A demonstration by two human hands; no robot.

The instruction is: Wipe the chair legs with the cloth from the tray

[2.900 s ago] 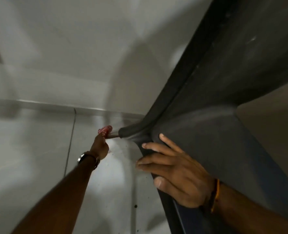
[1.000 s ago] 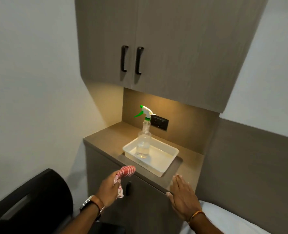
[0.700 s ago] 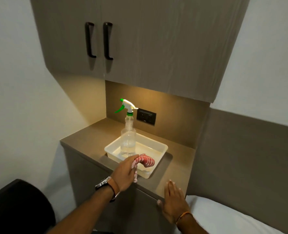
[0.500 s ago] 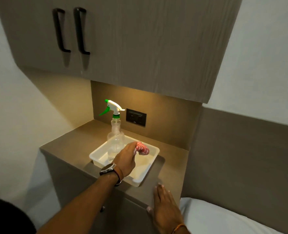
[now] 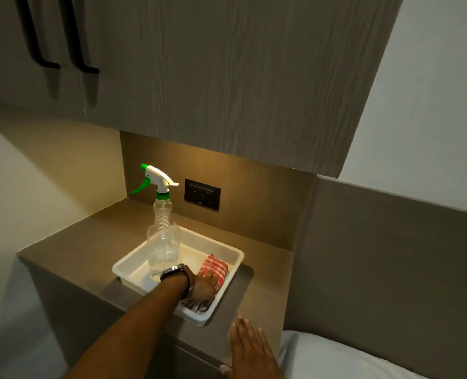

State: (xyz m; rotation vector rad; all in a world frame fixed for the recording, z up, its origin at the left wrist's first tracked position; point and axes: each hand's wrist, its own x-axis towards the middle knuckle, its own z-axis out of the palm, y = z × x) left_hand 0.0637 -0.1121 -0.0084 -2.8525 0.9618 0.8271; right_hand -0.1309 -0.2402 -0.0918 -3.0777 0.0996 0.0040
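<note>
Head view: low in the frame, the cloth (image 5: 214, 268) is pressed into the tray (image 5: 128, 265) by the left hand (image 5: 203, 287), fingers clamped on it. The right hand (image 5: 250, 351), fingers together, is laid flat on the tabletop (image 5: 90, 242).

left hand (image 5: 203, 287) hides part of the cloth (image 5: 214, 268); right hand (image 5: 250, 351) is cropped.

A bedroom, likely in a hotel or small flat: a white pillow (image 5: 336, 356) lies against a padded headboard panel (image 5: 390, 255), beside a bedside counter (image 5: 90, 247) with a wall socket (image 5: 202, 194), under wood-grain overhead cupboards (image 5: 226, 77) with black handles (image 5: 82, 45).
</note>
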